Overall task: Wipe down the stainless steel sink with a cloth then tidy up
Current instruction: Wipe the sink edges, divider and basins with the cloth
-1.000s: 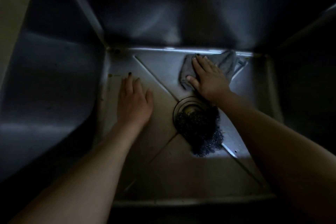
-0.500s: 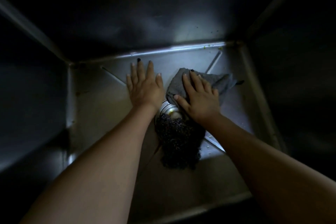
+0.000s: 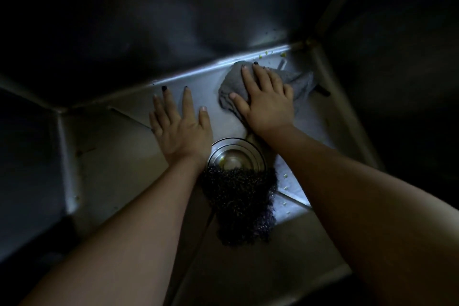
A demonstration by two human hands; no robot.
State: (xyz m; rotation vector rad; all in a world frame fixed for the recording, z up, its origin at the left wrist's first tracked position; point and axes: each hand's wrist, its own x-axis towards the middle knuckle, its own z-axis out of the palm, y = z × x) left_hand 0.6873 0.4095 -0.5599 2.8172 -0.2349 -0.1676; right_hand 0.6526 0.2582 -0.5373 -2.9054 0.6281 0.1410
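- At far wall — cloth (image 3: 229, 89) under right hand (image 3: 267, 104), fingers flat and apart; it has moved out from the drain (image 3: 236, 156).
- Left hand (image 3: 180, 126) splayed on sink (image 3: 111, 156) floor.
- Far-corner crumbs (image 3: 267, 52) remain — wiping unfinished.

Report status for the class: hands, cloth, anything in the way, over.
Left hand flat on sink floor. Right hand pressing grey cloth at back edge. Dark scrubber partly over drain.

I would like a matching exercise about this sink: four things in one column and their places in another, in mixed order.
Things:
1 cloth
2 left hand
3 scouring pad
4 green crumbs

Places:
A flat on the bare sink floor
B partly covering the drain
C under the right hand
D at the foot of the far wall

Pairs: 1-C, 2-A, 3-B, 4-D.
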